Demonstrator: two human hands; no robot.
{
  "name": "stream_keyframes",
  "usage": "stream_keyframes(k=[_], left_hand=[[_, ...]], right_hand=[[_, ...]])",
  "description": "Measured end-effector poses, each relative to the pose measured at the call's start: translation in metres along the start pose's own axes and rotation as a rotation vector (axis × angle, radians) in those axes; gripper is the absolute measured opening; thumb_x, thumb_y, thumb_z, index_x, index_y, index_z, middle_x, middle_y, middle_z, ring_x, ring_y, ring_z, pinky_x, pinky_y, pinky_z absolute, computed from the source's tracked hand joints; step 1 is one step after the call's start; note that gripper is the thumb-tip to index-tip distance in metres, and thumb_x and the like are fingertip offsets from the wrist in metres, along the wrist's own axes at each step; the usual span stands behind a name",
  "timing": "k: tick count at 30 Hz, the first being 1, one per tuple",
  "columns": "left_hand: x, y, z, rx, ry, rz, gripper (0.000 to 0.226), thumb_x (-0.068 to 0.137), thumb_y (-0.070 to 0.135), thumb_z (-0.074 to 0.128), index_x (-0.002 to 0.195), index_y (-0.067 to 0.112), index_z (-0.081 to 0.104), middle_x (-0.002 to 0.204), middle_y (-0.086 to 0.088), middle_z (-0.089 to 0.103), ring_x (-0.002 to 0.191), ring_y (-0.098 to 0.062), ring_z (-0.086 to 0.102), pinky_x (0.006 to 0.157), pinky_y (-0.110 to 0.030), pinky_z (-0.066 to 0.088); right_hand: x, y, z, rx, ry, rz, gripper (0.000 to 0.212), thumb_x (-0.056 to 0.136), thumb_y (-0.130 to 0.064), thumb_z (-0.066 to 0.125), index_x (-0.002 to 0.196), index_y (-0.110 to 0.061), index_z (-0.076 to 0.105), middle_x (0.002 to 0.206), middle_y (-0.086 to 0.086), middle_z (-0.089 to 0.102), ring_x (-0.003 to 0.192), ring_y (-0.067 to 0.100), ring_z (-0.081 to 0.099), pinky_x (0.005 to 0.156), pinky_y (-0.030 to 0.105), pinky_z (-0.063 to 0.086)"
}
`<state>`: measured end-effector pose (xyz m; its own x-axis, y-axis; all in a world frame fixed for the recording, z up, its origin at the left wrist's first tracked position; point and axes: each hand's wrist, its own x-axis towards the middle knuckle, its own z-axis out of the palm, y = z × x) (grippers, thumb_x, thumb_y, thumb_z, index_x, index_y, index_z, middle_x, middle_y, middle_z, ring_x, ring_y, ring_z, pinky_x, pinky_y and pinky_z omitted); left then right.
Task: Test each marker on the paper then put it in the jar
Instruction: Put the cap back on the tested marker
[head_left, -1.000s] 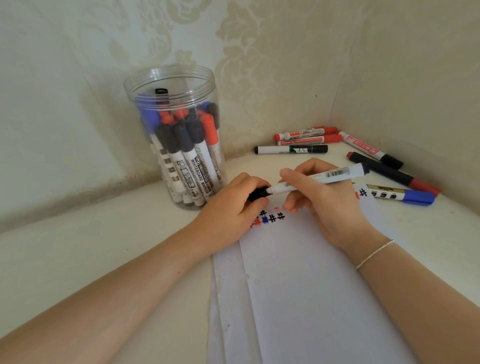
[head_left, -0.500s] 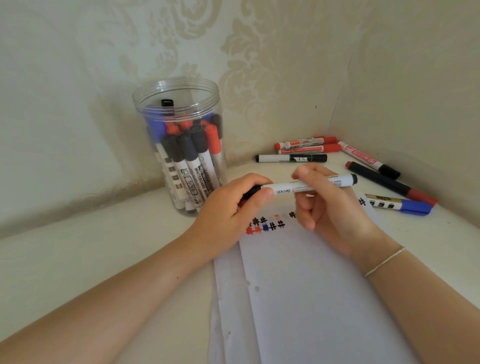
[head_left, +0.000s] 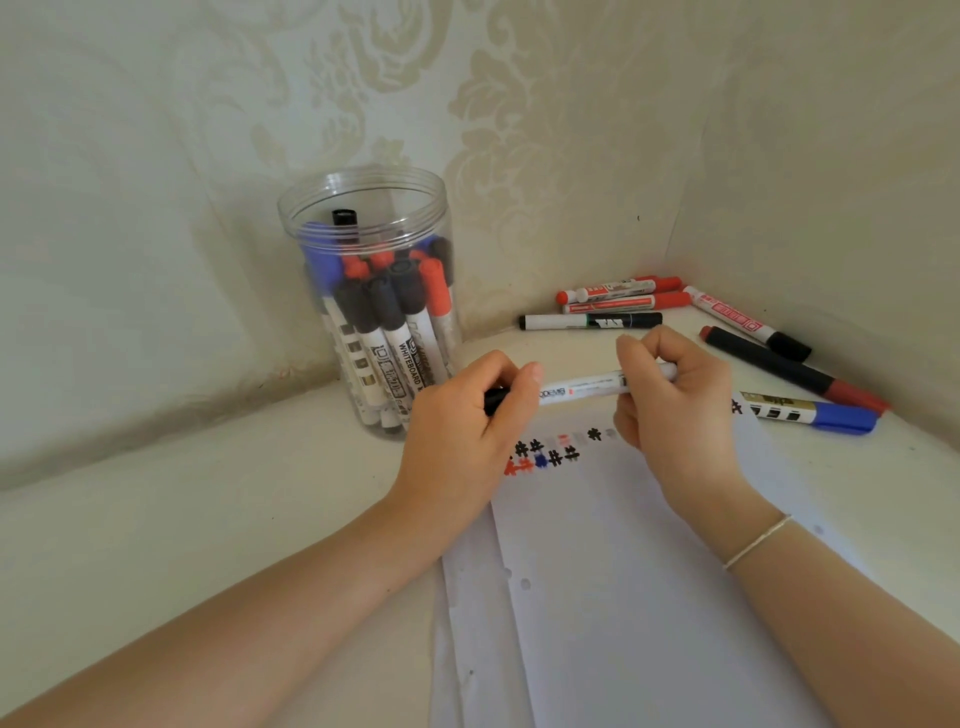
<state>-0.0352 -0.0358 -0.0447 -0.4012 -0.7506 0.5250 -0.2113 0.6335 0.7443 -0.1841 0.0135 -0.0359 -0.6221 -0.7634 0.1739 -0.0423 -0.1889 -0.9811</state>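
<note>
A white marker (head_left: 582, 388) with a black cap lies level between both hands, just above the paper (head_left: 623, 571). My left hand (head_left: 462, 441) grips its black cap end. My right hand (head_left: 670, 400) pinches the other end of the barrel. The paper carries a short row of black, red and blue test marks (head_left: 545, 456) under the hands. A clear plastic jar (head_left: 371, 301) stands open at the back left, holding several black, red and blue markers upright.
Loose markers lie in the corner at the back right: two red ones (head_left: 623, 293), a black-capped white one (head_left: 589, 321), a red-printed one (head_left: 748, 322), a black-and-red one (head_left: 789, 370) and a blue-capped one (head_left: 810, 413). Patterned walls close in behind and on the right.
The marker was lifted off the paper and turned level. My left hand pushed the black cap onto the tip end, while my right hand slid toward the barrel's far end.
</note>
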Motion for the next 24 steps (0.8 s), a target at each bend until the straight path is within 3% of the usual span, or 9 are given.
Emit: stream_keyframes(k=[5, 8, 11, 14, 16, 19, 22, 24], left_hand=[[0.006, 0.003, -0.004, -0.009, 0.008, 0.032, 0.031, 0.095, 0.029, 0.051, 0.069, 0.012, 0.051, 0.054, 0.004, 0.042, 0.049, -0.008, 0.041, 0.049, -0.013, 0.03], [0.011, 0.02, -0.007, -0.07, 0.062, 0.07, 0.008, 0.094, 0.024, 0.058, 0.09, 0.021, 0.051, 0.064, 0.006, 0.053, 0.059, -0.006, 0.053, 0.05, -0.016, 0.037], [0.017, 0.049, -0.011, -0.23, 0.186, 0.218, 0.03, 0.091, 0.017, 0.061, 0.109, 0.03, 0.041, 0.084, 0.019, 0.057, 0.072, -0.006, 0.058, 0.057, -0.021, 0.046], [0.028, 0.076, -0.025, -0.243, 0.264, 0.348, 0.034, 0.094, 0.018, 0.056, 0.122, 0.03, 0.039, 0.095, 0.018, 0.056, 0.084, -0.015, 0.062, 0.061, -0.029, 0.051], [0.044, 0.088, -0.042, -0.213, 0.332, 0.375, 0.036, 0.097, 0.02, 0.053, 0.128, 0.028, 0.039, 0.097, 0.01, 0.059, 0.083, -0.016, 0.064, 0.065, -0.034, 0.053], [0.079, 0.095, -0.077, -0.086, 0.516, 0.429, 0.039, 0.099, 0.014, 0.048, 0.136, 0.016, 0.036, 0.091, -0.001, 0.065, 0.082, -0.013, 0.065, 0.076, -0.033, 0.054], [0.111, 0.091, -0.108, 0.029, 0.669, 0.389, 0.04, 0.099, 0.013, 0.042, 0.138, 0.014, 0.034, 0.089, 0.002, 0.061, 0.08, -0.006, 0.062, 0.077, -0.026, 0.053], [0.123, 0.083, -0.12, 0.161, 0.647, 0.311, 0.041, 0.099, 0.016, 0.039, 0.14, 0.021, 0.035, 0.092, 0.002, 0.06, 0.078, -0.007, 0.061, 0.075, -0.023, 0.051]], right_hand=[[-0.004, -0.009, 0.001, -0.01, 0.006, -0.002, 0.04, 0.092, -0.006, 0.05, 0.056, -0.013, 0.036, 0.037, -0.01, 0.028, 0.034, 0.007, 0.024, 0.04, 0.019, 0.024], [-0.004, -0.02, 0.004, 0.137, 0.04, 0.063, 0.044, 0.094, -0.006, 0.05, 0.054, -0.016, 0.032, 0.039, -0.009, 0.023, 0.035, 0.008, 0.019, 0.038, 0.019, 0.021], [-0.005, -0.035, 0.017, 0.432, -0.009, 0.16, 0.044, 0.096, -0.012, 0.048, 0.055, -0.017, 0.035, 0.046, -0.004, 0.016, 0.039, 0.012, 0.011, 0.038, 0.022, 0.014], [-0.005, -0.059, 0.037, 0.541, -0.102, 0.184, 0.037, 0.097, -0.021, 0.047, 0.062, -0.015, 0.037, 0.047, -0.001, 0.02, 0.039, 0.014, 0.014, 0.038, 0.025, 0.015], [-0.003, -0.078, 0.05, 0.416, -0.183, 0.168, 0.037, 0.097, -0.033, 0.047, 0.067, -0.012, 0.043, 0.046, 0.0, 0.029, 0.038, 0.014, 0.021, 0.037, 0.024, 0.019], [0.004, -0.106, 0.067, -0.007, -0.333, 0.024, 0.048, 0.097, -0.047, 0.041, 0.073, -0.007, 0.055, 0.047, 0.003, 0.044, 0.036, 0.017, 0.039, 0.037, 0.021, 0.032], [0.024, -0.12, 0.079, -0.309, -0.353, -0.179, 0.027, 0.096, -0.029, 0.047, 0.083, -0.008, 0.057, 0.057, 0.006, 0.057, 0.04, 0.02, 0.054, 0.046, 0.027, 0.042], [0.045, -0.115, 0.082, -0.53, -0.334, -0.234, 0.011, 0.09, -0.016, 0.044, 0.09, -0.014, 0.056, 0.076, 0.009, 0.063, 0.056, 0.025, 0.064, 0.056, 0.033, 0.049]])
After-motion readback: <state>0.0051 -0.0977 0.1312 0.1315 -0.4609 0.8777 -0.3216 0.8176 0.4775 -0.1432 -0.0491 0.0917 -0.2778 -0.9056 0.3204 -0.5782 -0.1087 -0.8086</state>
